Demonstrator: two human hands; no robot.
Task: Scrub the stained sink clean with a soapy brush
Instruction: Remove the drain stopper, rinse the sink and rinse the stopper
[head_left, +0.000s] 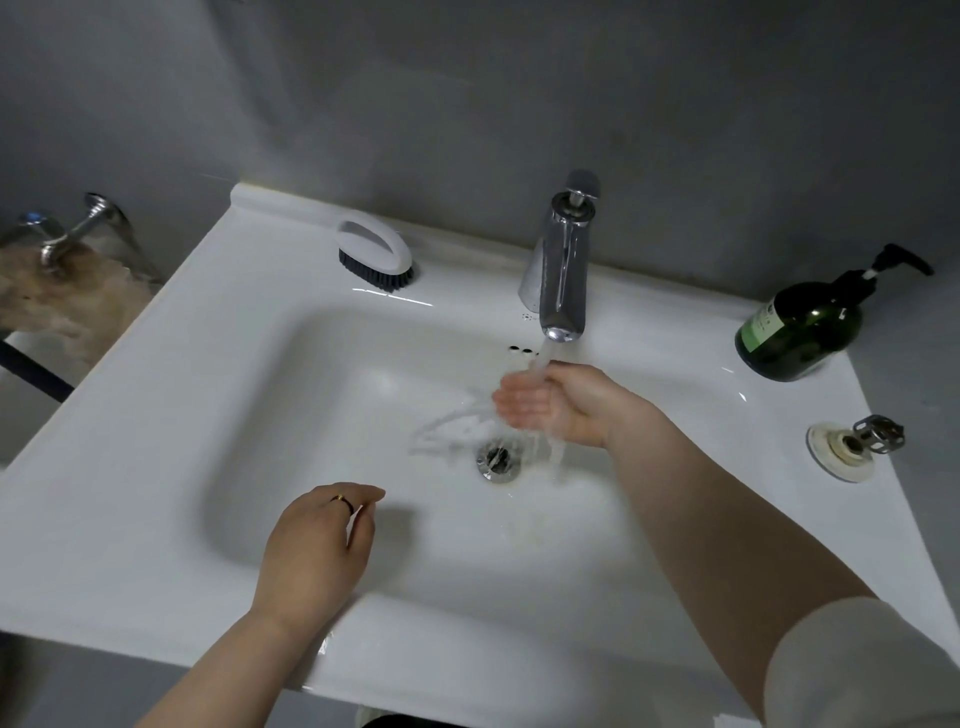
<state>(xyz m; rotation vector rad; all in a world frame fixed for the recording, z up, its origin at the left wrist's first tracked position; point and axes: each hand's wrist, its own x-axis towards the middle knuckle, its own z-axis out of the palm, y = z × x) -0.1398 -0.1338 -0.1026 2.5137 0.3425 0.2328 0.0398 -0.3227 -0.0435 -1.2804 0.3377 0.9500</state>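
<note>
1. Hand state. My right hand (550, 402) sits under the running faucet (561, 270), palm up, fingers relaxed, holding nothing; water runs off it toward the drain (497, 460). My left hand (317, 545) hovers over the front left of the basin, fingers loosely curled, also holding nothing.

2. Brush location. The brush (375, 254) lies on the back ledge of the sink (156, 415), left of the faucet, well apart from both hands. Its long axis runs roughly along the ledge, left to right, loop handle uppermost, dark bristles below.

3. Governing relation. From the left hand the brush lies straight ahead across the basin; from the right hand it lies forward and to the left. Neither is clearly nearer, but I judge the left better placed: dry, idle, unobstructed path.

4. Soap bottle (800, 327) stands on the right ledge, on the right hand's side
</note>
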